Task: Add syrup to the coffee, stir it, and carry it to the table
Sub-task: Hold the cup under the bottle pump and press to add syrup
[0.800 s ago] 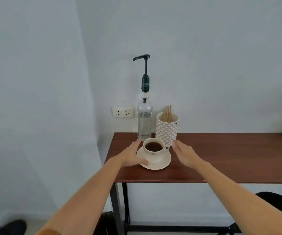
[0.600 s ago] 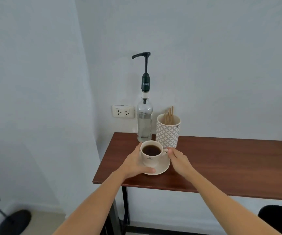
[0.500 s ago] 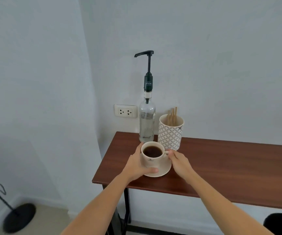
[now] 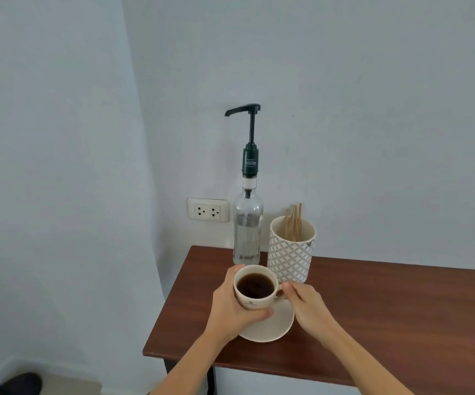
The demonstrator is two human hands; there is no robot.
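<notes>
A cream cup of black coffee (image 4: 254, 292) is held just above its cream saucer (image 4: 273, 326) on the brown table (image 4: 387, 309). My left hand (image 4: 230, 306) wraps the cup's left side, thumb under its front. My right hand (image 4: 304, 302) pinches the cup's handle on the right. Behind the cup stands a clear syrup bottle (image 4: 247, 226) with a tall dark pump (image 4: 249, 138), its spout pointing left. A patterned white holder (image 4: 290, 252) with wooden stir sticks (image 4: 293, 222) stands to the bottle's right.
A wall outlet (image 4: 208, 209) sits left of the bottle. White walls meet in a corner at the table's left end. A black stand base (image 4: 21, 383) lies on the floor at lower left. The table surface stretches to the right.
Both hands closed in from beside the saucer onto the cup and raised it off the saucer. My view has moved closer and tilted.
</notes>
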